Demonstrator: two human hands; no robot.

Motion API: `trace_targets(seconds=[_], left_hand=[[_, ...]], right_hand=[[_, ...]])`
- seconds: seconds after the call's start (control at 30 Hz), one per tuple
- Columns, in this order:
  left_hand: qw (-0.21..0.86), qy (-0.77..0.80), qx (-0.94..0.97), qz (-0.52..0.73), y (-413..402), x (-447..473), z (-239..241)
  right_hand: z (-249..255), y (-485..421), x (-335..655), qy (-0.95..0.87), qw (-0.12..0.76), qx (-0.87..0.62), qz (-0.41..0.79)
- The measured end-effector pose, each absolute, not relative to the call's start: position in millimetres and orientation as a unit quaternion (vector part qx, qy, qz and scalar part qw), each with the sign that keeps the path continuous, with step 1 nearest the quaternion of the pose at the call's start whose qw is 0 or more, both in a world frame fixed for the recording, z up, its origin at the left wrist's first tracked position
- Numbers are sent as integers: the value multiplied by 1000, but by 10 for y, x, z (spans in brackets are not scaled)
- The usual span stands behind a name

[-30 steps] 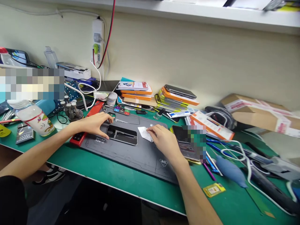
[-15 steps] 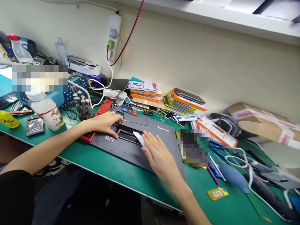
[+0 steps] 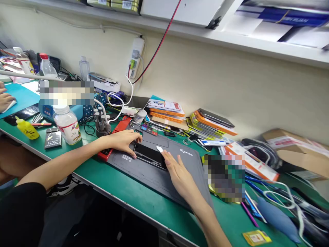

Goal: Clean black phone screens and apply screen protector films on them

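Note:
A dark phone (image 3: 148, 154) lies flat on the grey work mat (image 3: 144, 179), its glossy side up. My left hand (image 3: 125, 141) grips the phone's left end, thumb on the near edge and fingers at the far one. Over the right end of the phone is my right hand (image 3: 178, 169), its fingers stretched forward and pressing a small white piece (image 3: 159, 149), like folded cloth or tissue. Those fingers cover part of both the white piece and the phone's right end.
A screwdriver stand (image 3: 102, 125), a bottle (image 3: 68, 127) and a yellow squeeze bottle (image 3: 27, 128) stand on the left. Stacked orange boxes (image 3: 168, 115) line the back. A blue air blower (image 3: 277, 218) and cables lie right. Another person's hand (image 3: 6, 99) shows far left.
The view has shifted, so the bench sits lower and further right. The white piece is turned slightly at the phone's right end. My left hand keeps its place on the phone.

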State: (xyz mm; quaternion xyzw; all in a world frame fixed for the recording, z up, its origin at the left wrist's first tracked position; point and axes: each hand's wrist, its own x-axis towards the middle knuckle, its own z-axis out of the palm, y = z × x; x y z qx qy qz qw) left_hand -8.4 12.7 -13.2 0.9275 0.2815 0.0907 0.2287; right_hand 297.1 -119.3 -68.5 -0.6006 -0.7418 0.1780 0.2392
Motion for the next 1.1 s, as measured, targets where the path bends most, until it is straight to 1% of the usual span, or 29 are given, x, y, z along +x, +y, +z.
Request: trace_targets(seconds=[0.1,0.27,0.37,0.5,0.67,0.77,0.93,1.1], left_hand=[[237,278,926,92,106,-84,-114],[242,268,928,91,116,-78,-136],[232,264,931,94,136,-78,-164],[216,263,936,92,139,-83,-167],[196,257,942,91,126,-86,-141],[182,252,946,91,128,-84,-142],[183,253,946,88,130,-85,-145],[178,253,947,85,131,-83,-148]], right_hand=[[-731,-1386,2981,-735,263,-600,174],[-807,-1752,3010,-739,277,-598,138],[-793,-1777,3001,-724,307,-608,109],[-783,-1729,2978,-704,381,-597,50],[-779,-1761,2955,-702,403,-587,13],[-710,-1815,2938,-710,430,-558,-11],[-613,-1863,2931,-697,455,-554,1],[-669,-1849,2968,-671,471,-572,18]])
